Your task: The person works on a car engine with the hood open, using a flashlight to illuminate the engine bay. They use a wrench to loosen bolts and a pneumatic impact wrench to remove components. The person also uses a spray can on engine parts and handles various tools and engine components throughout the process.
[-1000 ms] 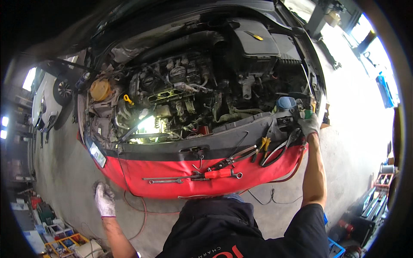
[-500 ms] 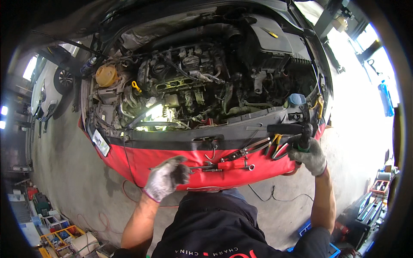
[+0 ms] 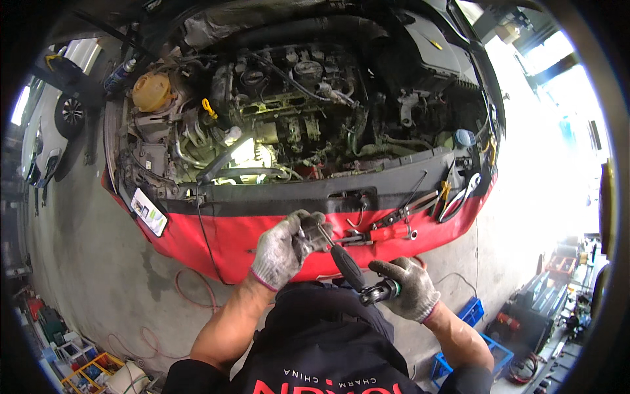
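Observation:
In front of my body, my right hand (image 3: pixel 410 289) grips the lower end of a black-handled tool (image 3: pixel 348 266), where a short black-and-silver piece sits at an angle. A thin metal shaft runs from its handle up and left toward my other hand. My left hand (image 3: pixel 277 255) is closed near the shaft's tip, with a small greyish piece at the fingers that I cannot make out. Both hands wear grey-white gloves. Just beyond them, a red-handled tool (image 3: pixel 388 233) lies on the red fender cover (image 3: pixel 190 230). Pliers (image 3: pixel 463 197) rest farther right.
The open engine bay (image 3: pixel 289 125) lies ahead, lit by a bright lamp (image 3: pixel 243 154). A yellowish reservoir (image 3: pixel 152 92) stands at its left. On the cover's left is a flat white card or device (image 3: pixel 149 213). Blue crates (image 3: pixel 471 311) stand at lower right, and a hose (image 3: pixel 197 282) crosses the floor.
My right hand has come down and left from the cover's right side, bringing the black-handled tool along. My left hand has risen rightward and closed near its tip. The view has shifted slightly.

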The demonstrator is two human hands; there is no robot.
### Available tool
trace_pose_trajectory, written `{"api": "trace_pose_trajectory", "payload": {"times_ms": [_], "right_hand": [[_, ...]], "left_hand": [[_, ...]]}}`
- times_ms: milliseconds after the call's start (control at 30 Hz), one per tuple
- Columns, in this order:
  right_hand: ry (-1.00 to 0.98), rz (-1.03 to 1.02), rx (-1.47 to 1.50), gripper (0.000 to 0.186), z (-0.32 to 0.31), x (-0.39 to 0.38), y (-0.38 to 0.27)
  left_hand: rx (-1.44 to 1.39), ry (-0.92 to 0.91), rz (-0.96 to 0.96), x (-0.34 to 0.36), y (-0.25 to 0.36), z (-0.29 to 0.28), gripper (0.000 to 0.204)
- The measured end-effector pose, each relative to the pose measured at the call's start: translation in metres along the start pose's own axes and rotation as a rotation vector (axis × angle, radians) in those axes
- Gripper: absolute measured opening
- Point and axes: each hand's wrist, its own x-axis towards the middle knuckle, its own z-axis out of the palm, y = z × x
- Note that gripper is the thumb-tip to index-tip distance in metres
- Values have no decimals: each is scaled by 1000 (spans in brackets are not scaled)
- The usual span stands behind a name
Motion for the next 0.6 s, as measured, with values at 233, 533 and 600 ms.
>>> {"api": "trace_pose_trajectory", "payload": {"times_ms": [233,533,600], "right_hand": [[74,-184,-115,63,38,5,-17],[32,-173,-123,60,43,10,-26],[-1,-120,-140,61,45,9,-25]], "left_hand": [[14,165,24,-2,18,-16,33],[27,165,21,-2,12,-6,32],[79,188,55,1,9,-4,31]]}}
